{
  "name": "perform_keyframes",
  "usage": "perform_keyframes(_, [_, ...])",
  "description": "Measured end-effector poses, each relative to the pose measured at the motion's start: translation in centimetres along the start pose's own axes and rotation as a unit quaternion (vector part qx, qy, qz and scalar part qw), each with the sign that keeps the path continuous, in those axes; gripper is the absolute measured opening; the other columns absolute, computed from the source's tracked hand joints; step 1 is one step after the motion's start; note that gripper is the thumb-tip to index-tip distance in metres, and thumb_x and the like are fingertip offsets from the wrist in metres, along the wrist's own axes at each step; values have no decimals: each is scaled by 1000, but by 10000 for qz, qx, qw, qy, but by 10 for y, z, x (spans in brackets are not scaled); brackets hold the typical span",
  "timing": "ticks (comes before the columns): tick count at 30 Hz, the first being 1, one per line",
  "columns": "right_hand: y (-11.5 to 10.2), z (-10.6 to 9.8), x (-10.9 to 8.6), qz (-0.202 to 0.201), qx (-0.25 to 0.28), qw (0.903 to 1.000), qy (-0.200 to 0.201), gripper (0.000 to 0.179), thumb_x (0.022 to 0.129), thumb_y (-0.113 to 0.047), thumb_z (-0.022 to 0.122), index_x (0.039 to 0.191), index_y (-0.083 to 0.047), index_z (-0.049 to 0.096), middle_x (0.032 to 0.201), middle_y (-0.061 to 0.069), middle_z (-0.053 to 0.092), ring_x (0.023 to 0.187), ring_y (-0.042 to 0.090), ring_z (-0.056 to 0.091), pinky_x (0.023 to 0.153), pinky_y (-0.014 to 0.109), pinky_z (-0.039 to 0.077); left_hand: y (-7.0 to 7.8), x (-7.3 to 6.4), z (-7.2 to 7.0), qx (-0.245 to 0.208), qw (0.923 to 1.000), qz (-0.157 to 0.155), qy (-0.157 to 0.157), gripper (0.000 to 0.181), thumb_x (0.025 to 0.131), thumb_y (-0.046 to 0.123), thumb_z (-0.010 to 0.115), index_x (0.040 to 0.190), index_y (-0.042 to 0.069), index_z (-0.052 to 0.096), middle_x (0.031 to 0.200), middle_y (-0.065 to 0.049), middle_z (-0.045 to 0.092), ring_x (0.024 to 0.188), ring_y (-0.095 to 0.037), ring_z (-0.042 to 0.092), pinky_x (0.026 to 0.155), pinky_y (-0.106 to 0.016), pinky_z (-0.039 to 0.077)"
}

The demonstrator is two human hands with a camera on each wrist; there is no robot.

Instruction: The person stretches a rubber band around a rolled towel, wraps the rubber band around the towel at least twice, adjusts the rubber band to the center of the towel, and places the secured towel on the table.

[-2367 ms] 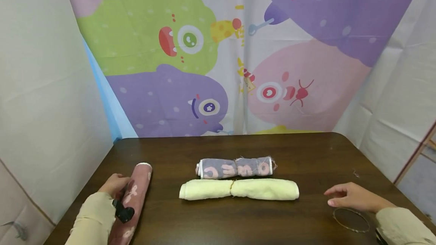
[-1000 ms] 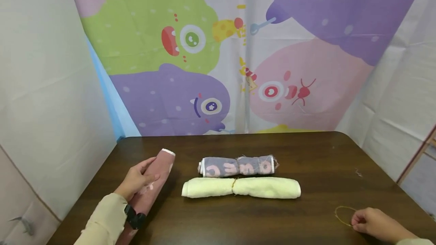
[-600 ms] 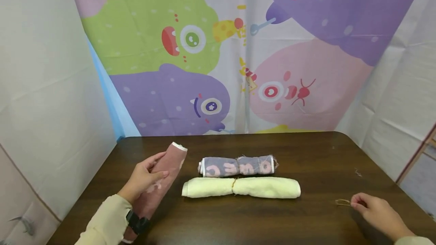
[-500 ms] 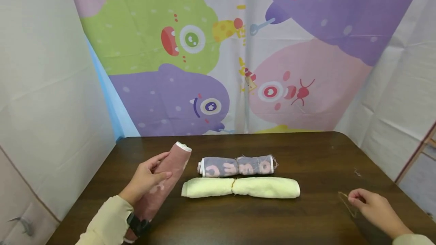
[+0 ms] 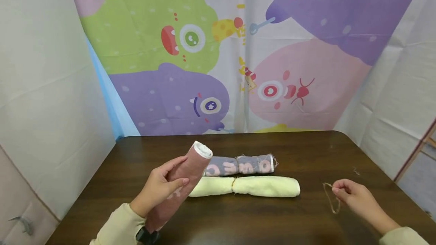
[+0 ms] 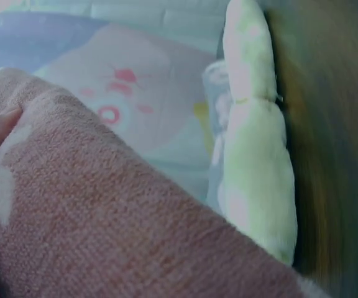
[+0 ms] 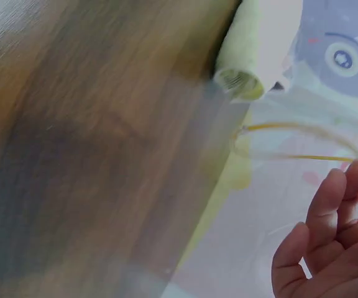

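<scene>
My left hand [image 5: 158, 187] grips a rolled pink towel [image 5: 192, 165], thumb across its near side. The roll is raised and tilted, its white-edged end pointing up and to the right. In the left wrist view the pink towel [image 6: 117, 198] fills the lower left and hides most of the hand. Toward the right side of the table, my right hand [image 5: 361, 201] pinches a thin yellowish-brown rubber band [image 5: 335, 211] between thumb and fingertips. The loop hangs clear of the table; in the right wrist view the rubber band [image 7: 284, 126] stretches leftward from the fingertips.
A rolled pale yellow towel [image 5: 269, 187] lies mid-table, banded at its middle. Behind it is a shorter banded grey-purple towel roll [image 5: 252, 165]. The pink roll covers their left ends. Loose threads [image 5: 356, 171] lie on the brown table [image 5: 272, 222]. A cartoon curtain [image 5: 190, 97] hangs behind.
My left hand has picked up the pink towel from the left side and carried it toward the middle. My right hand has taken the rubber band off the table and moved it slightly left.
</scene>
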State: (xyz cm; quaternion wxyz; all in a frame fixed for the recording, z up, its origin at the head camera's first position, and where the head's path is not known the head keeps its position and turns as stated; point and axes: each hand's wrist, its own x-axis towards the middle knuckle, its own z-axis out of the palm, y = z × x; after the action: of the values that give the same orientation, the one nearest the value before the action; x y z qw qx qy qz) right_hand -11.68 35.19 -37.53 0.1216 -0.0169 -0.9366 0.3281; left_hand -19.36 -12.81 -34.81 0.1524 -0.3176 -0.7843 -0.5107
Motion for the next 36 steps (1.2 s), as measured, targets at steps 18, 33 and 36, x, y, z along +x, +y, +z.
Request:
perform_keyframes(18, [-34,16,-8,-336,569,9955,674,4,88,3,62,85,1,60,62,-6,50,56,4,46,50,23,38,9,-9,26,-195,9940,1080,14,50,71,-12,75,118,-11,58,104,-22,66,97,-6,59,78,-17,49])
perform_keyframes(33, [-77,29,11,-406,915,9950,43,6,90,1,60,84,-2,59,64,0,51,55,7,46,50,24,38,9,-7,36,-234,9913,1277,-220,49,72,-11,75,118,-6,61,91,-12,66,79,-5,55,62,-23,48])
perform_keyframes(36, [-86,34,16,-395,1125,9929,-14,5,89,2,60,85,0,59,64,1,52,55,8,47,50,24,39,10,-8,40,-371,9894,1368,-306,48,73,-10,75,119,-6,60,89,-12,65,77,-4,54,60,-23,48])
